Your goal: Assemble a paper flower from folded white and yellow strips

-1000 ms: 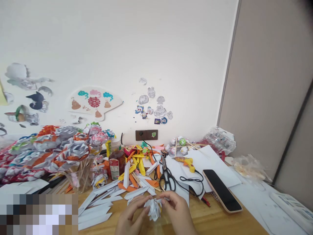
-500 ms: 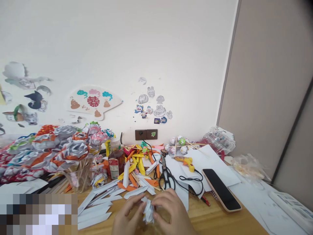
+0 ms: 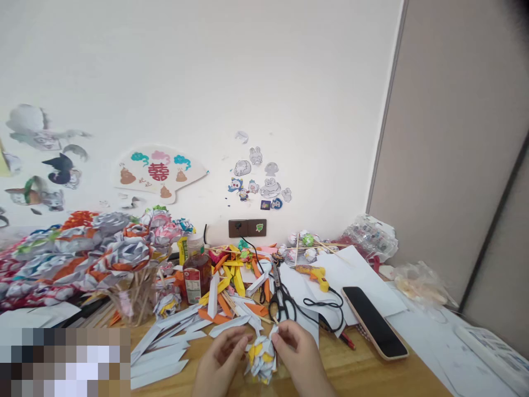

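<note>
A small folded paper flower (image 3: 262,358), white with yellow patches, is held between both hands low in the middle of the view, just above the wooden table (image 3: 363,375). My left hand (image 3: 217,366) pinches its left side with the fingertips. My right hand (image 3: 300,355) grips its right side and top. Folded white paper strips (image 3: 165,347) lie on the table to the left of the hands.
Black scissors (image 3: 283,300), a yellow glue gun (image 3: 316,274) with its black cord, and a phone (image 3: 374,321) lie behind and right of the hands. A brown bottle (image 3: 197,277), coloured paper strips (image 3: 231,278) and a pile of paper flowers (image 3: 82,253) stand at the left.
Both hands have turned the paper flower, and its yellow patches now face up. The hands stay in the same place over the table.
</note>
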`<act>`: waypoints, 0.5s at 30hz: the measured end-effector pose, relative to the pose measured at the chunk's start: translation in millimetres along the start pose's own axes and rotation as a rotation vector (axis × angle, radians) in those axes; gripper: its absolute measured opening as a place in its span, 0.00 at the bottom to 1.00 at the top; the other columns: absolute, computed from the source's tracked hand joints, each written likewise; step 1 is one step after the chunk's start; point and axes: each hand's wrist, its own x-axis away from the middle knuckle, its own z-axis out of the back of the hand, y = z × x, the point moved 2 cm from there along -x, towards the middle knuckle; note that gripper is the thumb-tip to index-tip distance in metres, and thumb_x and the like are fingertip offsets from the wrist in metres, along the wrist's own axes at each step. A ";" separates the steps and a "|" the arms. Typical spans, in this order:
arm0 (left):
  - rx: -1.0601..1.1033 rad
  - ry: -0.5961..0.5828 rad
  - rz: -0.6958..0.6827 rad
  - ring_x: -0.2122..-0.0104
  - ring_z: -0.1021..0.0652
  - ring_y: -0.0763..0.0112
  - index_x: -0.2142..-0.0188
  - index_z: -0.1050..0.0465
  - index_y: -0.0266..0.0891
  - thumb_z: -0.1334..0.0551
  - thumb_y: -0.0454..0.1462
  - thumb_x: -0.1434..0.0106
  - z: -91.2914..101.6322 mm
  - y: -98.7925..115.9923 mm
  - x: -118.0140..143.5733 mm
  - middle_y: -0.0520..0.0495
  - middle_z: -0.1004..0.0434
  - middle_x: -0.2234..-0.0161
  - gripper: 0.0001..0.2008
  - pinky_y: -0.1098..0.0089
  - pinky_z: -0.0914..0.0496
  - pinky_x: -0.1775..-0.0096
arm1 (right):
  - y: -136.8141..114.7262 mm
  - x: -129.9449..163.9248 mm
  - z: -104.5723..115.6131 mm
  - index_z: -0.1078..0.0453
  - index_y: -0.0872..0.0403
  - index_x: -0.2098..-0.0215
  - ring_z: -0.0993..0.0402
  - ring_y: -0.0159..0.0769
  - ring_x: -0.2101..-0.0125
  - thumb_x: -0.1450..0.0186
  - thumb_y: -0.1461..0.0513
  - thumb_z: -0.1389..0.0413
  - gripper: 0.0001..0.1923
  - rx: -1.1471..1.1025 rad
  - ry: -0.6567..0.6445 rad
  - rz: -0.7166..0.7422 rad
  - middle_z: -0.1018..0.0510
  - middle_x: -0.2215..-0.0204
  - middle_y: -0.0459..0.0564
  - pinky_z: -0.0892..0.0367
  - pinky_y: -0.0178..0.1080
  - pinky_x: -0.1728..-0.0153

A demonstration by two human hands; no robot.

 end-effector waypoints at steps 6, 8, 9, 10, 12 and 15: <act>-0.092 -0.013 -0.042 0.70 0.20 0.58 0.70 0.22 0.38 0.31 0.49 0.51 1.8 -4.4 0.1 0.48 0.18 0.75 0.17 0.65 0.25 0.66 | 6.4 -4.0 -1.3 0.33 0.56 0.72 0.30 0.39 0.74 0.43 0.54 0.46 0.12 -0.069 0.001 -0.023 0.27 0.77 0.48 0.35 0.37 0.71; -0.137 0.000 -0.072 0.69 0.20 0.58 0.68 0.22 0.39 0.33 0.48 0.49 3.4 -3.4 1.9 0.48 0.18 0.74 0.15 0.65 0.26 0.64 | 5.2 -2.5 -0.9 0.31 0.56 0.69 0.28 0.41 0.72 0.44 0.56 0.45 0.11 -0.075 -0.013 -0.022 0.25 0.75 0.50 0.33 0.38 0.69; -0.160 0.007 -0.087 0.68 0.21 0.57 0.67 0.22 0.39 0.34 0.47 0.48 4.4 -2.1 3.0 0.47 0.18 0.72 0.14 0.64 0.26 0.63 | 4.3 -1.4 -0.6 0.30 0.56 0.69 0.27 0.42 0.70 0.44 0.58 0.45 0.09 -0.073 -0.028 -0.018 0.24 0.73 0.50 0.33 0.39 0.68; -0.183 0.012 -0.105 0.66 0.21 0.56 0.67 0.22 0.40 0.34 0.46 0.47 5.4 -0.3 4.0 0.46 0.18 0.70 0.13 0.63 0.27 0.61 | 3.5 -0.3 -0.4 0.30 0.56 0.68 0.26 0.43 0.68 0.44 0.60 0.45 0.08 -0.064 -0.046 -0.012 0.23 0.71 0.51 0.32 0.39 0.66; -0.226 0.016 -0.143 0.62 0.22 0.55 0.68 0.21 0.41 0.34 0.45 0.47 7.0 4.4 6.2 0.45 0.18 0.67 0.11 0.61 0.29 0.56 | 1.7 2.2 0.5 0.29 0.55 0.67 0.26 0.43 0.63 0.44 0.65 0.46 0.07 -0.019 -0.076 0.016 0.22 0.67 0.51 0.32 0.40 0.60; -0.269 0.003 -0.213 0.58 0.23 0.54 0.69 0.20 0.43 0.34 0.44 0.47 7.4 11.5 9.1 0.44 0.18 0.64 0.09 0.61 0.31 0.52 | -2.9 6.2 3.1 0.28 0.53 0.62 0.27 0.42 0.58 0.44 0.69 0.48 0.13 0.089 -0.067 0.102 0.23 0.62 0.52 0.34 0.41 0.54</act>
